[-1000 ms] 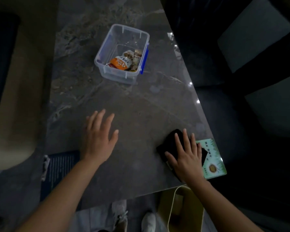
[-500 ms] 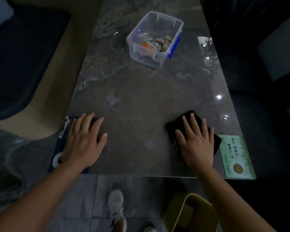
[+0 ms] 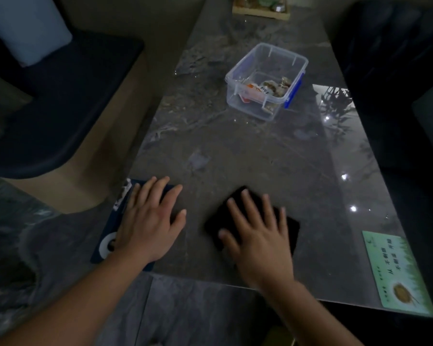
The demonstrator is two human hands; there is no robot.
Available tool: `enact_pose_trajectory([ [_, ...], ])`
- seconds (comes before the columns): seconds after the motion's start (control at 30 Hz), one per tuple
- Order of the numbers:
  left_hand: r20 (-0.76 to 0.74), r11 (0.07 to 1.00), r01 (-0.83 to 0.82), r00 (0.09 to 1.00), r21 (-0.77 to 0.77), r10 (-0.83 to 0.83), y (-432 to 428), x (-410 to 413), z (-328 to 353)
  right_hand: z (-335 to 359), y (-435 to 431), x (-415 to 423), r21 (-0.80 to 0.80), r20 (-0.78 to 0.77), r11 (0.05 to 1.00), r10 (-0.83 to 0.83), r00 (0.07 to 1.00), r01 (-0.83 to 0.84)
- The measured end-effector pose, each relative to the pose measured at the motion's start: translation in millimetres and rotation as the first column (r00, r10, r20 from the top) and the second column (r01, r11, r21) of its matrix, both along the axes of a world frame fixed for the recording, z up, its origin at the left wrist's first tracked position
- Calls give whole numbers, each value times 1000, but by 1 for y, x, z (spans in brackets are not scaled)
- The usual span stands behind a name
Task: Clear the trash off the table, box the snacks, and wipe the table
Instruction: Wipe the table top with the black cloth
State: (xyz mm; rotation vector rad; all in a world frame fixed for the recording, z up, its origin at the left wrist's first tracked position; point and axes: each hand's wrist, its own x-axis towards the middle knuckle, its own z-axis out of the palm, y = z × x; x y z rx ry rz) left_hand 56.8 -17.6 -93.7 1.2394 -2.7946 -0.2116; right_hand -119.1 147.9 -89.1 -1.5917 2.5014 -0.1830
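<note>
Cloth (image 3: 253,218), black, is pressed flat on the table (image 3: 248,151) under the right hand (image 3: 258,236), fingers spread, and has been carried toward nine o'clock since half a second ago, away from the green card (image 3: 395,273) at the near right corner. Left hand (image 3: 148,221) lies open, fingers apart, on a dark mat (image 3: 105,236) at the near left edge. Snacks (image 3: 265,88) sit in the clear box (image 3: 266,81) at twelve o'clock, with bare marble between.
</note>
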Motion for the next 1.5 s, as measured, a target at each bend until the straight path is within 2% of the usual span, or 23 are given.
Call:
enact_pose_trajectory([
  [0.07, 11, 1000, -16, 1000, -14, 16, 0, 1, 1, -4, 16, 9, 2, -16, 976, 216, 976, -216],
  [0.13, 1, 999, -34, 999, -18, 34, 0, 1, -1, -7, 3, -24, 11, -68, 970, 241, 968, -241],
  [0.2, -24, 999, -45, 999, -13, 45, 0, 1, -2, 0, -34, -57, 9, -45, 1000, -6, 999, 6],
  [0.27, -37, 998, -67, 997, -8, 66, 0, 2, -1, 3, -71, -55, 42, 5, 964, -263, 965, 263],
  [0.3, -38, 997, -76, 996, -9, 76, 0, 3, -1, 0, -80, -41, 25, 4, 963, -270, 963, 270],
  [0.4, -38, 995, -94, 995, -16, 93, 1, 3, 1, -11, -62, 11, -69, -37, 993, 98, 994, -101],
  [0.47, -34, 995, -97, 995, -13, 96, 1, 2, 0, -11, -57, -5, -50, -56, 976, 211, 976, -214],
  [0.5, -28, 995, -97, 995, -11, 97, 1, 2, 0, -11, -66, -25, -46, -73, 982, 180, 981, -183],
  [0.6, -22, 995, -98, 995, -21, 97, 1, 2, -1, -3, -119, -74, -6, -15, 992, -123, 992, 123],
  [0.67, -23, 995, -94, 995, -23, 94, 1, 1, -1, 1, -147, -75, 12, 49, 979, -205, 978, 204],
  [0.77, -31, 995, -98, 995, -15, 98, 1, 2, 0, -3, -133, -55, -29, 9, 999, 31, 999, -30],
  [0.87, -34, 994, -112, 993, -12, 112, 1, 2, 0, -9, -83, -49, -34, -52, 954, 295, 954, -296],
  [0.93, -56, 994, -109, 992, -3, 109, 2, 0, 0, -7, -93, -64, -27, -44, 972, 232, 972, -233],
  [1.03, -120, 990, -139, 983, 7, 139, 1, 3, 1, 3, -152, -58, 9, 31, 989, -149, 988, 149],
  [1.07, -146, 988, -157, 977, 3, 156, 1, 3, 1, 2, -164, -42, 1, 40, 985, -172, 984, 172],
  [1.1, -170, 985, -175, 970, -4, 172, 0, 4, -1, -3, -167, -26, -37, 25, 994, -106, 994, 107],
  [1.17, -204, 979, -201, 960, -13, 194, 1, 6, -4, -14, -147, 0, -85, -25, 984, 154, 988, -155],
  [1.23, -219, 975, -220, 952, -14, 212, 0, 7, -6, -14, -137, -17, -79, -51, 962, 257, 965, -260],
  [1.27, -218, 975, -220, 953, -16, 211, 1, 6, -7, -11, -146, -34, -67, -50, 974, 214, 975, -217],
  [1.37, -194, 976, -217, 959, -30, 208, 0, 5, -5, 5, -198, -68, 16, 67, 989, -148, 987, 148],
  [1.4, -179, 976, -215, 962, -36, 206, 0, 5, -5, 6, -211, -60, 25, 78, 982, -188, 979, 186],
  [1.43, -167, 977, -209, 965, -35, 200, 0, 4, -5, 3, -215, -45, 9, 54, 987, -162, 985, 161],
  [1.5, -166, 979, -201, 967, -28, 193, 2, 4, -6, -6, -204, -9, -71, 3, 995, 75, 997, -75],
])
